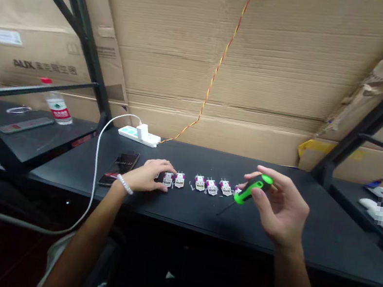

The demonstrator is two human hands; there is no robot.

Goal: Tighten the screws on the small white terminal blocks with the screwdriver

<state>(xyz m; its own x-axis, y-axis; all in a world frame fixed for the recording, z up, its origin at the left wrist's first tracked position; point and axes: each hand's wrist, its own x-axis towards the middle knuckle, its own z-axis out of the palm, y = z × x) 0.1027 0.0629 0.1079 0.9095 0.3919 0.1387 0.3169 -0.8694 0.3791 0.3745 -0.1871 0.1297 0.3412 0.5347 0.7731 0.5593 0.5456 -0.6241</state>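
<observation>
White-and-purple plastic modules (211, 187), small and blocky, lie in a row across the black flat-topped desk (331, 232), between and about the person's two hands. Five show clearly; another at the right end is partly hidden behind the tool. Small slender metallic-looking pieces (191, 187) lie loose among them; from where I stand, they are too small to identify.

Left hand (151, 175): lowered at the left end of the row, fingers and thumb curved apart around the nearest modules. Whether it pinches one I cannot tell. A pale beaded bracelet (125, 184) circles the wrist.

Right hand (281, 209): thumb and fingers closed on the handle of a green-and-black screwdriver (253, 189), held near the right end of the row. Its thin dark shaft slants down and leftward, the tip in front of the row; contact with the desk cannot be confirmed.

Just left of the left hand lies a dark rectangular phone (119, 168). Behind it sits a white plastic power strip (149, 139), with a white block-shaped plug (142, 131) fitted.
</observation>
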